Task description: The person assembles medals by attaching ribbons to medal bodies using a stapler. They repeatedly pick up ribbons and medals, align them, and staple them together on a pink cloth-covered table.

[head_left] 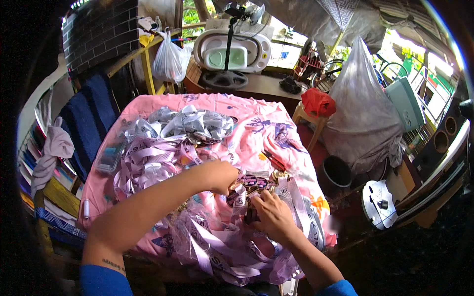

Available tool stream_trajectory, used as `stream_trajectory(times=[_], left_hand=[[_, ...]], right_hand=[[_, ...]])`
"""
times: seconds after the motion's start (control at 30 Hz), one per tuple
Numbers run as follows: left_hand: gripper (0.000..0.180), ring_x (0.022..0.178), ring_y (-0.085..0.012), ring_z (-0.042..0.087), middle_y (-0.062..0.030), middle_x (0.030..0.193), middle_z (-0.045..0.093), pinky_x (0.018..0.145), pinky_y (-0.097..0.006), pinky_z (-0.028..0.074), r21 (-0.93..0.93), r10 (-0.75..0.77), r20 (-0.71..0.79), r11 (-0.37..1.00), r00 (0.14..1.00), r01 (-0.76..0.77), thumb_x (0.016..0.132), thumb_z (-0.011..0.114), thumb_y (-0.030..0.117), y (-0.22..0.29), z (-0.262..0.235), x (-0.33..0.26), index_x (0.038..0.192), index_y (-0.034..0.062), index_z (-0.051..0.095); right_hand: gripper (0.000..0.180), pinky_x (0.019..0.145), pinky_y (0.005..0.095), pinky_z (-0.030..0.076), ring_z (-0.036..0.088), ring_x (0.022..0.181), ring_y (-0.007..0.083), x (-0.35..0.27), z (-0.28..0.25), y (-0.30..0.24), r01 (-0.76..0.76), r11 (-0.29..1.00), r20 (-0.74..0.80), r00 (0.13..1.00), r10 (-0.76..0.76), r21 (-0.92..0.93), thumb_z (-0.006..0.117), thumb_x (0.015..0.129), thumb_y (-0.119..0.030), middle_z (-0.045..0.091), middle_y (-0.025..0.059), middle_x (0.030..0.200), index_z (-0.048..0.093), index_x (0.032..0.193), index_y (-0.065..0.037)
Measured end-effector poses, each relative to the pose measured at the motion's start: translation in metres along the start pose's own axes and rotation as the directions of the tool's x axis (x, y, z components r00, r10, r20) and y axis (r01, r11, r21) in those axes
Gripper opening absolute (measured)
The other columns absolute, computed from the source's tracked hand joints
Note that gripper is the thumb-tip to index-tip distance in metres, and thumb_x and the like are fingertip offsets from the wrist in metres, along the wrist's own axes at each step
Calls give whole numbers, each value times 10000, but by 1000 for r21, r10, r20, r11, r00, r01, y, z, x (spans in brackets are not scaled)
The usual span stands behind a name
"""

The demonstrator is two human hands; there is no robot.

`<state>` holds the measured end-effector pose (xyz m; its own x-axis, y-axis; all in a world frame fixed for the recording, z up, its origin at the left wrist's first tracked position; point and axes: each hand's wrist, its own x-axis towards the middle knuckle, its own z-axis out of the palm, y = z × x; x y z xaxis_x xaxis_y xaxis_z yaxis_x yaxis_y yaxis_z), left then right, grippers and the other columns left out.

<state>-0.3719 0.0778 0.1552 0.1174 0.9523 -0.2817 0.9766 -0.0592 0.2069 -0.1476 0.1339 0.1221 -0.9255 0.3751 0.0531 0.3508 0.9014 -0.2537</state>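
My left hand (224, 176) is closed over the middle of the table, its fingers curled on a pale printed ribbon (239, 196) that hangs just below them. Close beside it, my right hand (272, 211) is closed too, fingertips pinched together over a dark piece I cannot make out. Between and beyond the hands lie several round medals (257, 182), dark and pink with gold rims. Lilac printed ribbons (212, 246) spill toward the table's near edge, partly among clear plastic. Another heap of lilac ribbons (148, 160) lies past my left forearm.
A pink flowered cloth (256, 111) covers the table. On it are grey-white ribbons (192, 123), red-handled scissors (274, 160), a clear plastic box (109, 158) and a white thread spool (87, 209). A black bucket (336, 171) and a stool with a red bag (318, 102) stand to the right.
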Motion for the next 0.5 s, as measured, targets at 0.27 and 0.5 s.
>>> stream_trajectory(times=[0.27, 0.5], left_hand=[[519, 946, -406, 644, -190, 930, 651, 803, -470, 533, -262, -203, -218, 954, 954, 143, 646, 782, 128, 6, 68, 16, 1068, 27, 497], [323, 805, -295, 663, -142, 824, 655, 696, -384, 505, -593, -160, -278, 804, 947, -38, 653, 759, 119, -7, 70, 9, 913, 24, 592]], right_hand=[[137, 728, 355, 493, 642, 788, 208, -42, -54, 27, -78, 730, -47, 988, 149, 679, 712, 800, -47, 685, 47, 857, 677, 932, -31], [224, 650, 395, 490, 557, 667, 246, -98, -91, 48, 535, -514, -601, 798, 45, 671, 467, 1011, -284, 558, 124, 773, 484, 957, -67]])
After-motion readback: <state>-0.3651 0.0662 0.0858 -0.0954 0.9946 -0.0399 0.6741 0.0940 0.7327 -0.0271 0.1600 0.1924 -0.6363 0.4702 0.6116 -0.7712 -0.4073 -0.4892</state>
